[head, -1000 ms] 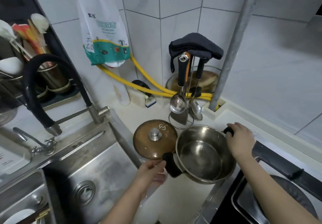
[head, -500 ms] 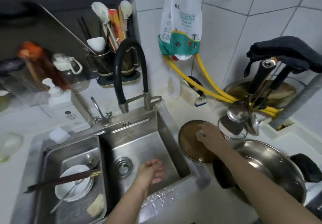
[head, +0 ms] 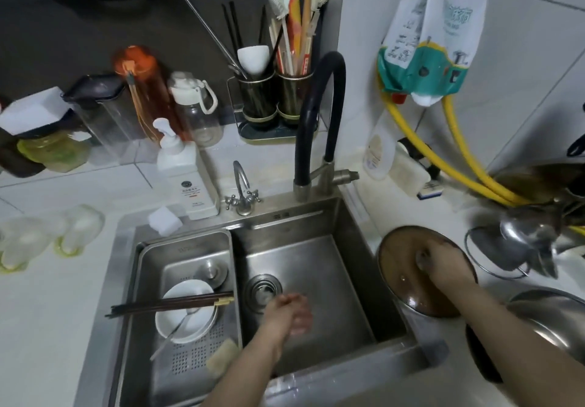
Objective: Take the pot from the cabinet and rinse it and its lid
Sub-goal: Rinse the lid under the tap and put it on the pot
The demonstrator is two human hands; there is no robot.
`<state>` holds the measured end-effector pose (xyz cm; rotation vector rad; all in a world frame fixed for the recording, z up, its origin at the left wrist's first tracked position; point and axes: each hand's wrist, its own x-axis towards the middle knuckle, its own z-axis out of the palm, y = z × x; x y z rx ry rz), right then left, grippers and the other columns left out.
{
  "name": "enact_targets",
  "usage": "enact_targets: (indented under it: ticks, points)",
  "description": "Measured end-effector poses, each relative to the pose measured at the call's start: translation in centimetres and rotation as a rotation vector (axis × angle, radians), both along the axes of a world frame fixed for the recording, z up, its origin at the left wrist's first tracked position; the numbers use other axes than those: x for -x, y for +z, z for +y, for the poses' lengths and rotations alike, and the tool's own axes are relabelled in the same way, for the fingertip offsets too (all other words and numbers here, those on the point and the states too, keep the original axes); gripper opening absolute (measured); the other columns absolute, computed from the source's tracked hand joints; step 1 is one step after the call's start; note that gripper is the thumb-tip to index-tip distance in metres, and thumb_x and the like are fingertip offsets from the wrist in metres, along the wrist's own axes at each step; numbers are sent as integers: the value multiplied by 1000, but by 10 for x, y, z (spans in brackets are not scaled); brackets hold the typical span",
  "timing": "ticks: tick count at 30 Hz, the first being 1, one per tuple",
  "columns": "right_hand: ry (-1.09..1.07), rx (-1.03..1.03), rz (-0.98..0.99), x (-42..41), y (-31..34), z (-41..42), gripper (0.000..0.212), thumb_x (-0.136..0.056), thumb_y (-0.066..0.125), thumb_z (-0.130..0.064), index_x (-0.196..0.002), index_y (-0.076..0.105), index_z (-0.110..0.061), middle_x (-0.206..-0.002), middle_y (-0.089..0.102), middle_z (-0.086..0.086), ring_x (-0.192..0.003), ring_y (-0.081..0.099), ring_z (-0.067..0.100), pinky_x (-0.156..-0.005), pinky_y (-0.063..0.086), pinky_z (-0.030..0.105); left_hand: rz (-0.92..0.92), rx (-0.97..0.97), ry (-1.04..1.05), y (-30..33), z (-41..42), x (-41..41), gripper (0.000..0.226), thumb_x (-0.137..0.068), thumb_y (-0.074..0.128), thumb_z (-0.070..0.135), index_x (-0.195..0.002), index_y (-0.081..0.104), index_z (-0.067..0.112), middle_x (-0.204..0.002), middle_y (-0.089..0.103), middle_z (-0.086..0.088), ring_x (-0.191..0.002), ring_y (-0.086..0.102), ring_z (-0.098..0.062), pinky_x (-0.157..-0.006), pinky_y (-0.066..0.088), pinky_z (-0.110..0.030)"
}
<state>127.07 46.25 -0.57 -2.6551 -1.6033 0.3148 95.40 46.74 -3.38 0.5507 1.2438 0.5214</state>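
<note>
- Rightward on the worktop we note the brown glass lid, lying flat just beside the right rim of the sink.
- Our right hand lies on top of the lid, fingers closed around the knob at its centre; the knob itself is mostly hidden under the hand.
- Steel pot sits at the lower right, cut off by the frame edge, next to the lid; one black handle shows on its near side.
- Our left hand hangs over the main basin near the drain, holding nothing; it is blurred, and the fingers look loosely curled.
- Black gooseneck faucet arches behind the basin; we see no water running from it.
- Left basin insert holds a white bowl with dark chopsticks laid across it.
- Behind the sink: a white pump bottle, an orange bottle, and a utensil holder full of tools.
- A printed plastic bag hangs on the tiled wall above yellow hoses.
</note>
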Motion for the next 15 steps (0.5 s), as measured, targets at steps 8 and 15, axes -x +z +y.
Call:
enact_targets:
  ticks: [8, 15]
  points:
    - [89, -216, 300, 98, 56, 16, 24, -82, 65, -20, -103, 60, -9, -97, 67, 11, -93, 62, 29, -73, 35, 22, -70, -78, 1, 19, 34, 9, 7, -90, 58, 9, -85, 64, 10, -65, 66, -4, -54, 62, -13, -49, 52, -23]
    - [197, -165, 413, 162, 59, 30, 43, -79, 68, -14, -121, 57, -15, -124, 61, 5, -115, 54, 21, -89, 34, 17, -225, -92, 9, 39, 56, 20, 22, -89, 58, 10, -108, 62, 0, -86, 72, -11, -76, 69, -23, -69, 56, -35]
